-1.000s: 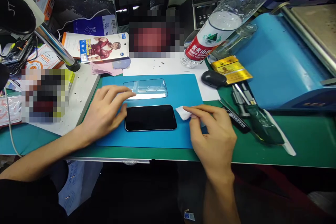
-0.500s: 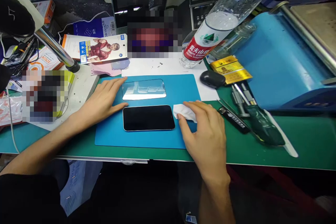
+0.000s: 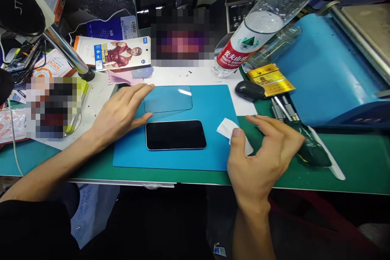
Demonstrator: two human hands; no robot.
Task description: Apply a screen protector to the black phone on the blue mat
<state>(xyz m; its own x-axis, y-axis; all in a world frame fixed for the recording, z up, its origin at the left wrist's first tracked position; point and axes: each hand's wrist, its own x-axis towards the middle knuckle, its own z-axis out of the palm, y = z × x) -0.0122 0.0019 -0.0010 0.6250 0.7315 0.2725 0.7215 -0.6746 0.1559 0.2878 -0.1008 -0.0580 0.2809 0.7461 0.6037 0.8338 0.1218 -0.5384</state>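
My left hand (image 3: 122, 107) grips the left end of a clear glass screen protector (image 3: 169, 99), thumb at its near corner and fingers at its far corner. Just in front of the glass, a phone (image 3: 176, 135) lies face up on the blue mat (image 3: 170, 160), its screen dark. My right hand (image 3: 262, 154) is over the mat's right edge, thumb and fingers spread apart. Beside its thumb lies a crumpled white wipe (image 3: 227, 127), partly hidden by the hand; it appears to be let go.
A tilted water bottle (image 3: 234, 55), a black mouse (image 3: 249, 90) and a gold packet (image 3: 271, 79) are at the back right. Behind my right hand lies a dark green-handled tool (image 3: 315, 152). A lamp post (image 3: 65, 50) and a printed box (image 3: 122, 53) stand at the left.
My right hand has moved right and its fingers have opened away from the wipe, which now lies farther right. Bright reflections on the screen protector have mostly gone; its angle has changed.
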